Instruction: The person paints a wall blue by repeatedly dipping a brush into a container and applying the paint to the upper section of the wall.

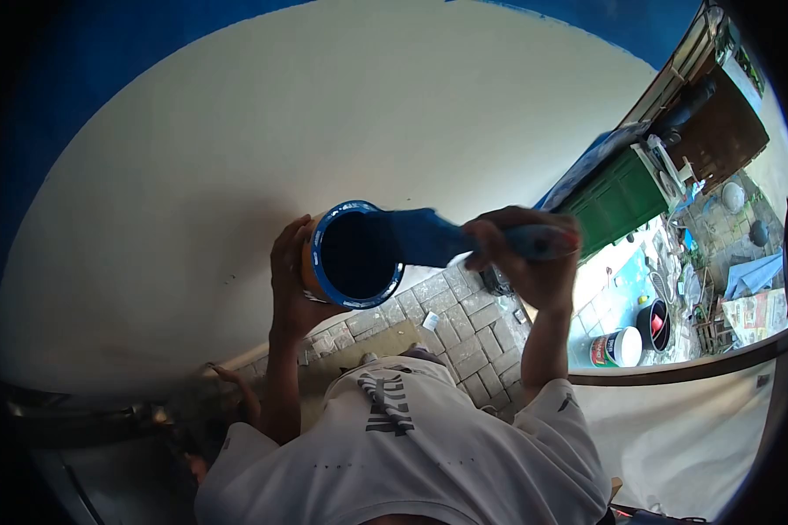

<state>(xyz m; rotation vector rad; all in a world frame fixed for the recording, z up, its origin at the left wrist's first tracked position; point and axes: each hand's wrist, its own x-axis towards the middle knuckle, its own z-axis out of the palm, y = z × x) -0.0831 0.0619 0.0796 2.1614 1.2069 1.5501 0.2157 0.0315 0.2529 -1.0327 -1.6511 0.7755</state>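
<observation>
My left hand [289,271] is wrapped round the side of a paint can [310,262], whose round rim is smeared with blue and white paint. The can is tilted so that its dark inside faces me. In my right hand [527,254] is a paintbrush [425,236], gripped by the handle. Its wide bristle end is coated in blue and lies across the right part of the can's rim. Whether the bristle tips touch the paint inside is too dark to tell.
A pale wall [236,122] with a blue painted band [79,87] stands close in front. Paving bricks [464,337] lie below. To the right are a green cabinet-like box [617,201], a white bucket [617,347] and a dark bucket [653,324]. Part of another person [236,389] shows at lower left.
</observation>
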